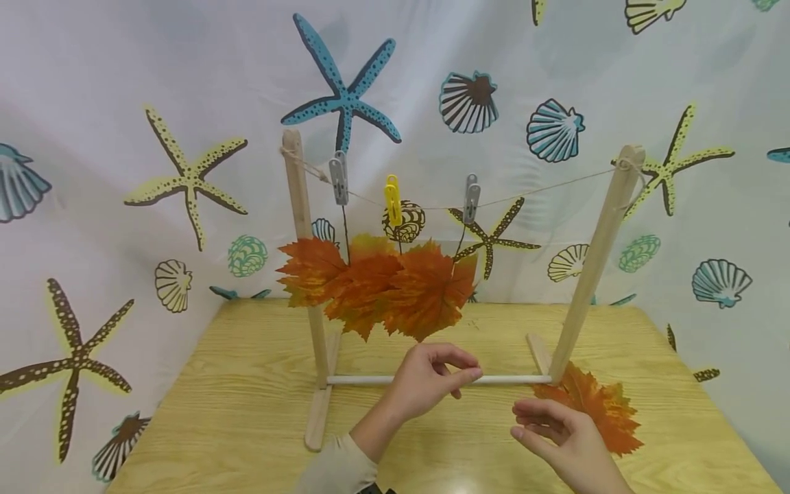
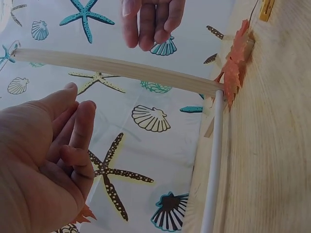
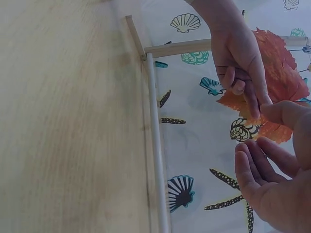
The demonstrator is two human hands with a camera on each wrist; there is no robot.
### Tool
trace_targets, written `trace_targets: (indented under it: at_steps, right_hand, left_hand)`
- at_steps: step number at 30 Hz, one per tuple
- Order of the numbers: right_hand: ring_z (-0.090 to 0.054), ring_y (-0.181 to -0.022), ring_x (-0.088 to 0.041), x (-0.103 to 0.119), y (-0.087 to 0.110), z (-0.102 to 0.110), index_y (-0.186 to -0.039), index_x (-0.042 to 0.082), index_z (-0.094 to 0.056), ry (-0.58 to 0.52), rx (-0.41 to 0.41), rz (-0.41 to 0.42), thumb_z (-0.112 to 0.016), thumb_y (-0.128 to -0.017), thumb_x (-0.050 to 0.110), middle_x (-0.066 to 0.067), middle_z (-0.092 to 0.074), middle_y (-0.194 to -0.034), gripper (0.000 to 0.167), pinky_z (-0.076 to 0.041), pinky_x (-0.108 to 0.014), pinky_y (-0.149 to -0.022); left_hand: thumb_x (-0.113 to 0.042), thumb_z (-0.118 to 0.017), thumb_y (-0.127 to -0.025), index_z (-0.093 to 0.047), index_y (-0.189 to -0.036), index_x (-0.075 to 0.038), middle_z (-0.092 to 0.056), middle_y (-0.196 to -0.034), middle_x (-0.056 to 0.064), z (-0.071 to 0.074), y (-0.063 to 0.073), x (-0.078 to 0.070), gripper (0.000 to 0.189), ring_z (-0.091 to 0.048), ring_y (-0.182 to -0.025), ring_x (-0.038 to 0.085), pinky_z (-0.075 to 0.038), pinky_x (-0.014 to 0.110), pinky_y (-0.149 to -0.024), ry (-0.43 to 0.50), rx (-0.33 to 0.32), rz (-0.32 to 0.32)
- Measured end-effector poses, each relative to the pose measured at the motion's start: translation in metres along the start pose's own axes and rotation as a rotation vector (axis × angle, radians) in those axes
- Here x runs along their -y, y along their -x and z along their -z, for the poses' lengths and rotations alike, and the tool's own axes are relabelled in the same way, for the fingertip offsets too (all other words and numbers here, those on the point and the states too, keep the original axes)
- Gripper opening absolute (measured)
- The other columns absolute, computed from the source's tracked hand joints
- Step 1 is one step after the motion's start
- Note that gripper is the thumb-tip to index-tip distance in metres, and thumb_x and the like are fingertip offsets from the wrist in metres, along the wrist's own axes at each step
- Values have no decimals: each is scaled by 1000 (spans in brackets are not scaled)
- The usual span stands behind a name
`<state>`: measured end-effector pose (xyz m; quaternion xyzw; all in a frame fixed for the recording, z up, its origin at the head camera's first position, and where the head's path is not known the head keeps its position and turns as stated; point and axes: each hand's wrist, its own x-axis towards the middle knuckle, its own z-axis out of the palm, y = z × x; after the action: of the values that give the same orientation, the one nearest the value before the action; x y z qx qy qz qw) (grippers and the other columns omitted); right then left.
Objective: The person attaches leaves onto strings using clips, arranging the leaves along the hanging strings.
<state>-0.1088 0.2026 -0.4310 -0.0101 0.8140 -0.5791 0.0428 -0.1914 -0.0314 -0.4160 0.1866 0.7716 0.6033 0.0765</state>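
My left hand (image 1: 426,377) is held in the air before the stand's white crossbar (image 1: 512,379), its fingers loosely bent and nothing in them. To its right, my right hand (image 1: 564,439) hovers with relaxed fingers, also holding nothing. Orange maple leaves (image 1: 376,281) hang by their stems above the left hand, overlapping in a row. A grey clothespin (image 1: 339,180), a yellow clothespin (image 1: 393,200) and another grey clothespin (image 1: 472,199) sit on the string (image 1: 543,189) over them. Another orange leaf (image 1: 607,412) lies on the table, partly behind the right hand.
Two wooden posts, a left one (image 1: 300,199) and a right one (image 1: 595,267), carry the string. A further yellow clothespin (image 2: 266,9) lies by the table leaf in the left wrist view. Behind the wooden table (image 1: 234,384) hangs a shell-and-starfish cloth (image 1: 395,82).
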Motion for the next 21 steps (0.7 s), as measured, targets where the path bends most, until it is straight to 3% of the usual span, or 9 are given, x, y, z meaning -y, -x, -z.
trace_targets:
  at_steps: [9, 14, 21]
  right_hand:
    - [-67, -112, -31, -29, 11, 1, -129, -9, -60, -54, 40, -102, -77, -88, 21, -25, -64, -128, 53, -57, -29, -88]
    - [-67, -110, -31, -43, 15, -5, -127, -12, -60, -51, -53, -156, -79, -85, 13, -25, -66, -124, 53, -58, -29, -87]
    - [-69, -109, -31, -58, 19, -5, -125, -10, -63, -39, -194, -227, -82, -81, 10, -22, -69, -121, 52, -58, -30, -85]
  left_hand:
    - [-28, -77, -89, -78, -100, -16, -76, -98, -3, -19, 6, 19, 17, -67, -59, 16, -50, 27, -50, 93, 91, 24]
    - [-27, -77, -89, -79, -98, -16, -77, -96, -3, -29, 7, 29, 15, -65, -56, 13, -45, 24, -46, 118, 119, 21]
    - [-24, -77, -89, -78, -98, -12, -77, -93, -2, -45, 13, 44, 15, -63, -54, 10, -50, 30, -47, 151, 206, 31]
